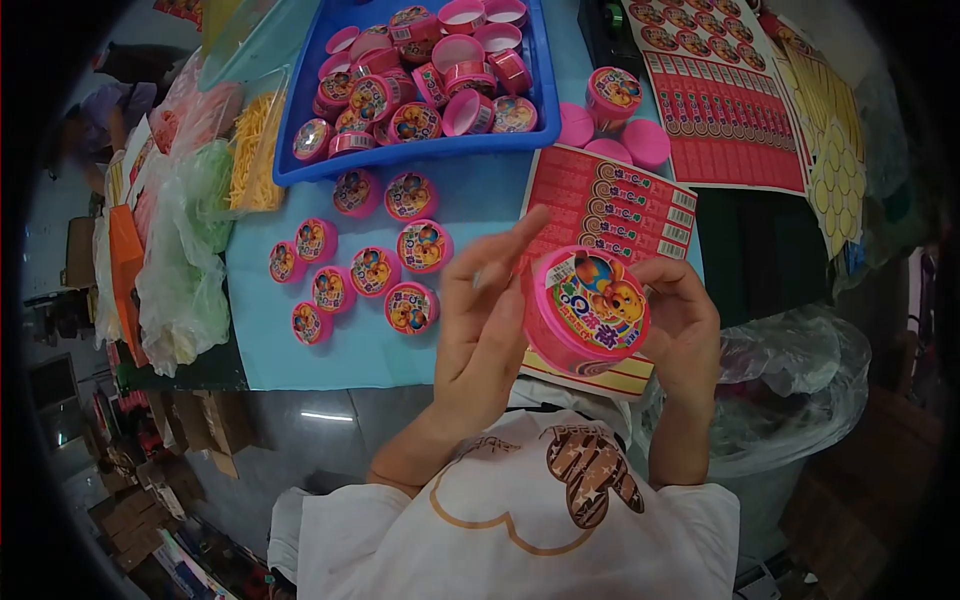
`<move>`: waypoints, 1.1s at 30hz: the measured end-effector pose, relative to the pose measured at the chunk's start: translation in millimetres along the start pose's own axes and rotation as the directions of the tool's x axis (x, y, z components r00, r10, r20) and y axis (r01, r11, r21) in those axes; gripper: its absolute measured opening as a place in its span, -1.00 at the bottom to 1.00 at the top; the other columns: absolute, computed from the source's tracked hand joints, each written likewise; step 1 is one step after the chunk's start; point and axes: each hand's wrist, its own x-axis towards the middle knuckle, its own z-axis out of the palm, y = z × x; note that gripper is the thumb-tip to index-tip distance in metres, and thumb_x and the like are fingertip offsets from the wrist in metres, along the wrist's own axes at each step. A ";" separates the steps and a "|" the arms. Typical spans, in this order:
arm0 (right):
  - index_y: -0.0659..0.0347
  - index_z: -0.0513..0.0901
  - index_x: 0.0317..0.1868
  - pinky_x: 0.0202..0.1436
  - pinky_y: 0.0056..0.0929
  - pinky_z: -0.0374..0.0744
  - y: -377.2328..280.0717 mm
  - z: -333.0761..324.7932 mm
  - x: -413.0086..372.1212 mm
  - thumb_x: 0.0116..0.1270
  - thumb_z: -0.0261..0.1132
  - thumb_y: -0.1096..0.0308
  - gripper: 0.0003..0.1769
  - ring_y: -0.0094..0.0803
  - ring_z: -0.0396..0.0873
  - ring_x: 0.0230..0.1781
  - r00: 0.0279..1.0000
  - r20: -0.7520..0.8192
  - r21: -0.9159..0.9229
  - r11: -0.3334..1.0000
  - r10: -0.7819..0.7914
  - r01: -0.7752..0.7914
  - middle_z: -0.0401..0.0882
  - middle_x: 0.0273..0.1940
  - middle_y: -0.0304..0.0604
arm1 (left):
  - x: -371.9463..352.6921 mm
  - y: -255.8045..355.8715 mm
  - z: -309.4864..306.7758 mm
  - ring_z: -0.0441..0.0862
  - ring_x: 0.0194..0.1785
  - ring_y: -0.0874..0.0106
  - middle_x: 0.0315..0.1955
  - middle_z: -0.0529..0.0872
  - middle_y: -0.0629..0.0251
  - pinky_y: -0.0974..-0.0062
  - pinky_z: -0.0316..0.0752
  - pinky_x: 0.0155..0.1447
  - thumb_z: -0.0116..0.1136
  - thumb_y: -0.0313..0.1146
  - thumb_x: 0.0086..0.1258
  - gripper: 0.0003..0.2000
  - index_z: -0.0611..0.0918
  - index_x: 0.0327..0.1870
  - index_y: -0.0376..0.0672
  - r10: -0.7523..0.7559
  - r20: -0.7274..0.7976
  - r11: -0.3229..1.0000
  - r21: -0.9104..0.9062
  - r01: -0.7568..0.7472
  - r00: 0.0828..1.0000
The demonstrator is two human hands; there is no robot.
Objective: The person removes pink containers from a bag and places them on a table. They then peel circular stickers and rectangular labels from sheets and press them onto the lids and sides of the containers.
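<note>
A round pink tub [590, 305] is tilted toward me, its lid sticker showing a cartoon bear and colourful lettering. My right hand [685, 315] grips the tub from the right, fingers curled behind its rim. On the other side is my left hand [485, 320], fingers stretched up and apart, thumb close against the tub wall; whether it touches is hard to tell. Beneath the tub lies a red sticker sheet [560, 190] with strip labels and barcodes. Left of my hands, several finished-looking pink tubs [374, 271] with bear lids rest on the blue table cover [270, 360].
A blue tray [440, 150] heaped with pink tubs stands at the back. Plain pink tubs [648, 143] and more sticker sheets [735, 120] are behind right. Plastic bags [185, 265] hang at the left edge; a clear bag [800, 380] sits at right.
</note>
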 end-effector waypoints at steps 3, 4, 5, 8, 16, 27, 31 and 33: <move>0.30 0.43 -0.14 0.00 -0.51 0.38 0.4 1.4 -0.6 -0.16 0.45 0.41 -0.47 -0.50 0.40 -0.11 1.000 -0.008 0.000 1.000 -0.012 0.012 0.42 -0.16 -0.22 | 3.2 -1.4 -1.2 0.06 0.31 0.24 0.26 -0.04 -0.04 0.38 0.05 0.29 -0.16 -0.31 0.34 -0.50 0.04 0.26 -0.22 -0.130 -0.071 0.985 0.103 0.136 0.989; 0.30 0.43 -0.14 0.00 -0.51 0.38 -0.2 3.1 -0.3 -0.16 0.45 0.41 -0.47 -0.50 0.40 -0.11 1.000 -0.011 -0.002 1.000 -0.016 0.016 0.42 -0.16 -0.22 | 1.4 -8.3 -7.1 0.05 0.31 0.28 0.25 -0.01 -0.01 0.40 0.05 0.29 -0.05 -0.30 0.29 -0.44 0.06 0.25 -0.23 -0.064 -0.019 0.985 0.158 0.067 0.998; 0.29 0.43 -0.13 -0.01 -0.51 0.39 -0.8 6.2 -0.1 -0.16 0.45 0.42 -0.46 -0.51 0.40 -0.11 0.999 -0.018 -0.062 0.997 -0.040 0.039 0.43 -0.16 -0.22 | 0.9 -12.1 -9.5 0.04 0.31 0.31 0.23 0.02 0.02 0.42 0.05 0.29 0.06 -0.29 0.23 -0.39 0.07 0.24 -0.25 -0.003 0.038 0.978 0.207 -0.005 0.999; 0.26 0.44 -0.12 -0.04 -0.52 0.40 -3.6 14.7 -1.0 -0.14 0.44 0.44 -0.49 -0.52 0.41 -0.13 0.996 -0.025 -0.218 0.973 -0.086 0.078 0.44 -0.18 -0.23 | -1.8 -6.9 -10.0 0.16 0.25 0.39 0.18 0.16 0.10 0.45 0.13 0.25 0.26 -0.27 0.06 -0.22 0.06 0.25 -0.27 -0.014 0.030 0.727 0.686 -0.010 0.999; 0.28 0.49 -0.21 -0.26 -0.63 0.48 -24.1 21.1 -4.4 0.00 0.33 0.52 -0.70 -0.56 0.47 -0.29 0.999 -0.015 -0.316 0.948 -0.050 0.043 0.48 -0.27 -0.22 | -0.8 -3.2 -12.2 0.40 0.09 0.39 0.02 0.39 0.14 0.46 0.31 0.15 0.35 -0.17 -0.06 -0.13 0.09 0.22 -0.32 -0.145 -0.182 0.975 0.140 0.171 0.973; 0.32 0.47 -0.18 -0.21 -0.59 0.45 -17.4 18.5 3.6 -0.16 0.39 0.63 -0.55 -0.53 0.43 -0.27 0.984 0.122 0.033 0.991 -0.133 0.130 0.40 -0.20 -0.14 | -3.1 -6.8 -13.7 0.41 0.09 0.26 -0.01 0.41 0.05 0.35 0.38 0.11 0.13 0.25 -0.06 -0.03 0.12 0.18 -0.43 -0.375 -0.084 0.927 -0.033 0.374 0.923; 0.30 0.47 -0.17 -0.18 -0.57 0.43 -11.9 19.1 6.1 -0.19 0.43 0.54 -0.51 -0.52 0.41 -0.27 0.965 0.140 -0.006 0.974 -0.222 0.225 0.38 -0.20 -0.16 | -9.5 -21.9 -26.1 0.39 0.10 0.19 0.03 0.37 -0.02 0.30 0.35 0.13 -0.15 0.42 -0.04 0.00 0.16 0.17 -0.43 -0.351 0.130 0.711 -0.608 0.354 0.927; 0.22 0.52 -0.17 -0.26 -0.60 0.39 -4.4 24.0 3.4 -0.14 0.44 0.41 -0.55 -0.53 0.36 -0.26 0.955 0.108 -0.033 0.959 -0.275 0.280 0.37 -0.22 -0.21 | -15.7 -22.6 -31.5 0.38 0.10 0.17 0.04 0.36 -0.04 0.27 0.33 0.14 -0.21 0.44 -0.04 -0.01 0.18 0.16 -0.40 -0.431 0.123 0.617 -0.682 0.391 0.894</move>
